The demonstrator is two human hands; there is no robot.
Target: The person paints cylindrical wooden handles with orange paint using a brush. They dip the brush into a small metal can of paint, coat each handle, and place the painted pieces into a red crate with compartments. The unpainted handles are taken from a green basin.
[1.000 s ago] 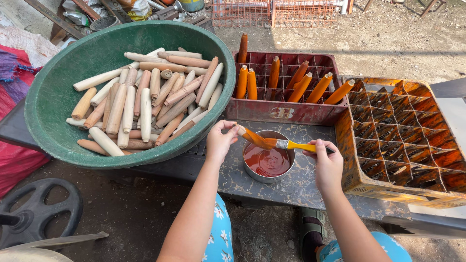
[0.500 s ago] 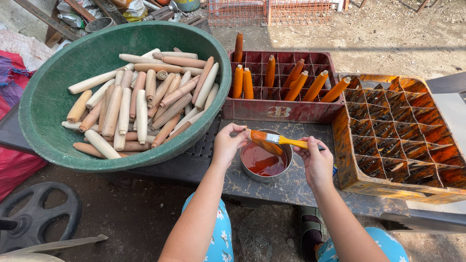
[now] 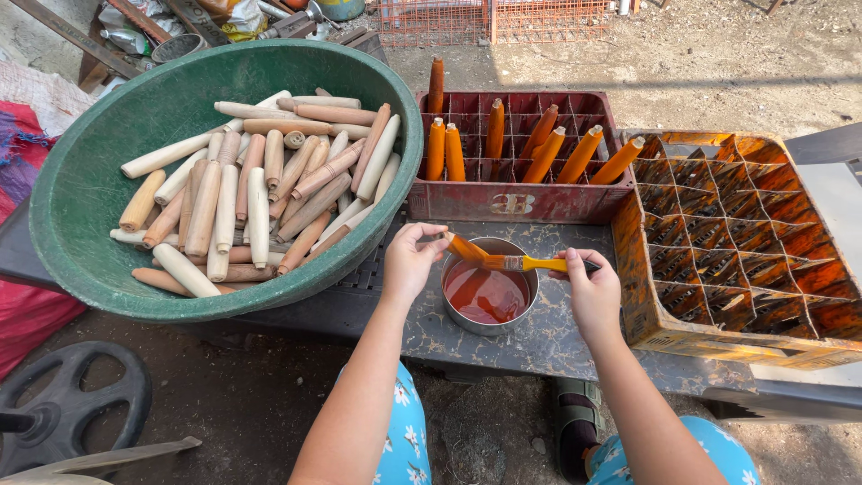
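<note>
My left hand (image 3: 410, 262) holds a short wooden handle (image 3: 466, 247), wet with orange stain, over a small metal pot (image 3: 489, 287) of orange-red liquid. My right hand (image 3: 592, 293) grips a yellow-handled paintbrush (image 3: 525, 263) whose bristles touch the handle above the pot. The pot stands on a dark speckled table top (image 3: 548, 337) right in front of me.
A big green basin (image 3: 99, 269) at left holds several bare wooden handles (image 3: 251, 193). Behind the pot a red crate (image 3: 512, 202) carries several orange-stained handles (image 3: 548, 153) standing upright. An orange-smeared divided crate (image 3: 745, 233) sits at right. A black wheel (image 3: 63, 413) lies on the ground.
Both hands have stayed over the pot. The brush has slid along the handle, which is now lower and closer to the pot's rim.
</note>
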